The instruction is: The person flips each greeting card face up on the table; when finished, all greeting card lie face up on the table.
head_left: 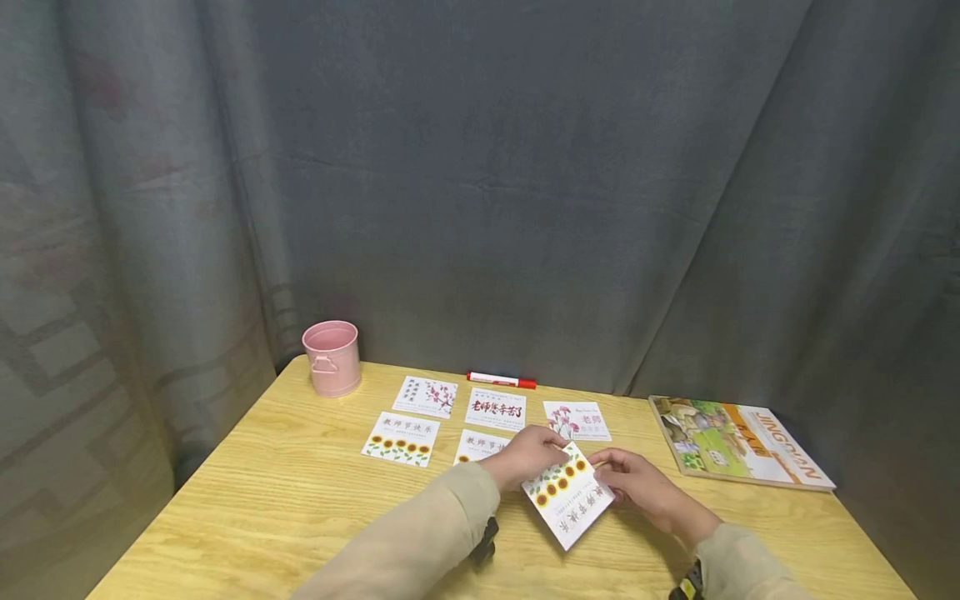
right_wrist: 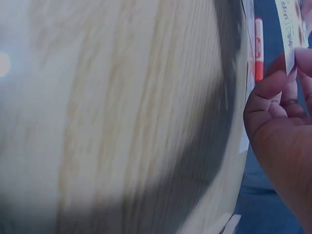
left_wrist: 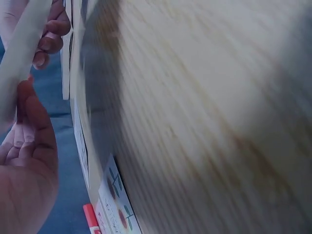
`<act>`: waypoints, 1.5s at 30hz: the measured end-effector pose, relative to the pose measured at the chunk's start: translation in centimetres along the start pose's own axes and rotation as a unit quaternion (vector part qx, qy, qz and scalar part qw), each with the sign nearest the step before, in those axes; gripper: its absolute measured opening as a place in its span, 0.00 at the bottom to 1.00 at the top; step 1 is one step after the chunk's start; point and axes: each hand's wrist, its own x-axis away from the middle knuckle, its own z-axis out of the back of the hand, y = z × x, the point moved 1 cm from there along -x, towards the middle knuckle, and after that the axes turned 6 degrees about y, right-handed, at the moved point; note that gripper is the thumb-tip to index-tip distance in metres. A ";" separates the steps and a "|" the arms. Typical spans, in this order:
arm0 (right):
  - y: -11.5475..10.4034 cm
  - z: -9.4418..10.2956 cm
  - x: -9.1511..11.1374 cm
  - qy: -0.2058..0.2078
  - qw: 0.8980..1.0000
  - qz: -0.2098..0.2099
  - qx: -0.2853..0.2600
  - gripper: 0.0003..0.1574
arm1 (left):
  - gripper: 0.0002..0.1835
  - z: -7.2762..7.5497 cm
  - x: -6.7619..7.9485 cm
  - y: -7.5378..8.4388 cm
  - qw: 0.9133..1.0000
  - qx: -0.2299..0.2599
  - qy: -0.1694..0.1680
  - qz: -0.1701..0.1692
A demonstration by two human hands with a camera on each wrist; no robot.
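A white greeting card point(head_left: 573, 498) with a row of sunflowers and Chinese writing is held tilted above the table. My left hand point(head_left: 527, 456) pinches its upper left edge, and my right hand point(head_left: 641, 486) pinches its right edge. In the left wrist view the card point(left_wrist: 22, 53) appears nearly edge-on between the fingers of both hands. The right wrist view has the card point(right_wrist: 288, 34) between the right thumb and fingers. Just beyond the left hand lies another sunflower card point(head_left: 480, 445), partly hidden by that hand.
Several cards lie in rows, among them a blossom card point(head_left: 426, 396), a red-lettered card point(head_left: 496, 408), a pink flower card point(head_left: 577, 421) and a sunflower card point(head_left: 401, 438). Behind them is a red-capped marker point(head_left: 501, 380). A pink bucket point(head_left: 335, 367) stands left, a book point(head_left: 738, 442) lies right.
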 end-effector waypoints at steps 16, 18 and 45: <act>0.2 -0.2 -0.2 0.002 0.983 -0.014 -0.184 0.09 | 0.11 1.5 -0.5 -0.5 0.970 0.207 0.118 0.035; -0.1 0.0 -0.3 0.065 0.983 -0.020 -0.173 0.09 | 0.13 1.5 -0.4 -0.6 0.972 0.207 0.107 0.033; 0.8 1.5 -3.0 0.159 0.962 -0.037 0.219 0.17 | 0.13 -1.5 3.8 1.2 0.817 -0.527 -0.133 -0.191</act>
